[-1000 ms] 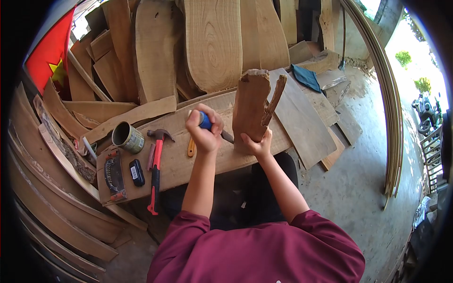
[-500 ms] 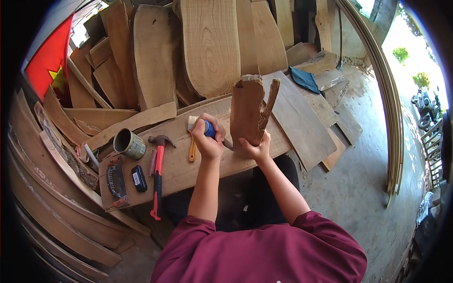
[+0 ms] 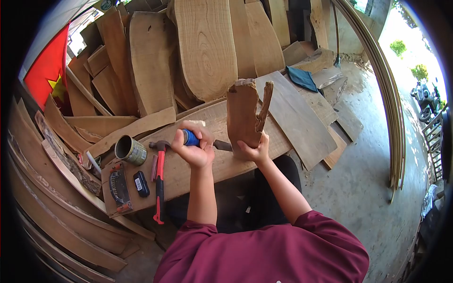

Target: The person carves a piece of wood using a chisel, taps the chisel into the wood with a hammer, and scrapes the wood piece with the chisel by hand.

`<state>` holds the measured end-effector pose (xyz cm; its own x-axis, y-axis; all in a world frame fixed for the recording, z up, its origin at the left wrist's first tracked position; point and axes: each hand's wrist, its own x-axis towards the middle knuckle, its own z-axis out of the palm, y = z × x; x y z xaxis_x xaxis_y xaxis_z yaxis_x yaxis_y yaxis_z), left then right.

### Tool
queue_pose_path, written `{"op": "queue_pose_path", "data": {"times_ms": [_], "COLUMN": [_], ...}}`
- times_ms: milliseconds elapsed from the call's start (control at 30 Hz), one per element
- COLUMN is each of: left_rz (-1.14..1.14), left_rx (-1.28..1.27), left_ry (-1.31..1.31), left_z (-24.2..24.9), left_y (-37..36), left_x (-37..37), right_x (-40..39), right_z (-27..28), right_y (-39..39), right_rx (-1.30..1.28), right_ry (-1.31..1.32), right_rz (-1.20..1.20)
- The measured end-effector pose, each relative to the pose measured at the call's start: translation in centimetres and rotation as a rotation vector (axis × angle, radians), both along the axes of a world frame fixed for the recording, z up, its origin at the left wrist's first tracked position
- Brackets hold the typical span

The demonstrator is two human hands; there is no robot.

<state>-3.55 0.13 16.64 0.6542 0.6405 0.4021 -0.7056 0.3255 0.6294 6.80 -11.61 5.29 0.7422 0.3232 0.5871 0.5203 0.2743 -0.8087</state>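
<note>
My left hand (image 3: 194, 145) is closed around the blue handle of a chisel (image 3: 222, 145), whose flat grey blade points right, its tip close to the lower left edge of a wood piece. My right hand (image 3: 255, 150) grips that brown piece of wood (image 3: 243, 111) near its bottom, thumb across the face. The piece stands upright over the plank bench (image 3: 212, 165), with a ragged, split right edge and a rough top. Behind my left hand a paintbrush (image 3: 200, 123) is mostly hidden. To the left lies a claw hammer (image 3: 160, 181) with a red and black handle.
A metal can (image 3: 131, 151), a small black case (image 3: 141, 184) and a sanding block with a handle (image 3: 120, 187) sit at the bench's left end. Wood slabs (image 3: 207, 52) lean behind. A flat board (image 3: 299, 125) and teal cloth (image 3: 302, 79) lie at right.
My left hand has moved left with the chisel, away from the wood, so more blade shows and the paintbrush is now mostly covered. My right hand keeps its grip on the wood.
</note>
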Motion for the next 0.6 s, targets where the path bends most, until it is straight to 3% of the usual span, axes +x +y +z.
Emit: {"op": "queue_pose_path", "data": {"times_ms": [33, 100, 200, 300, 433, 533, 600], "left_rz": [0.010, 0.063, 0.070, -0.027, 0.022, 0.019, -0.015], "left_rx": [0.027, 0.098, 0.063, -0.018, 0.036, -0.008, -0.036], "left_ry": [-0.069, 0.196, 0.179, -0.040, 0.171, 0.124, -0.075], "left_z": [0.1, -1.8, -2.2, -1.0, -2.9, -2.4, -0.9], "left_y": [-0.1, -1.0, -0.3, 0.5, 0.0, 1.0, 1.3], "left_x": [-0.3, 1.8, 1.3, 0.1, 2.0, 1.1, -0.1], "right_x": [-0.1, -0.1, 0.0, 0.1, -0.3, -0.2, -0.1], "right_z": [-0.1, -0.2, -0.4, -0.2, 0.0, 0.0, -0.1], "right_y": [-0.1, -0.1, -0.1, 0.2, 0.1, 0.0, 0.2], "right_rx": [-0.008, -0.010, -0.006, 0.005, 0.024, 0.015, 0.018], "right_ry": [-0.001, -0.002, 0.009, 0.006, 0.029, 0.007, 0.017], "right_rz": [0.004, 0.004, 0.009, 0.014, 0.008, 0.010, 0.022]}}
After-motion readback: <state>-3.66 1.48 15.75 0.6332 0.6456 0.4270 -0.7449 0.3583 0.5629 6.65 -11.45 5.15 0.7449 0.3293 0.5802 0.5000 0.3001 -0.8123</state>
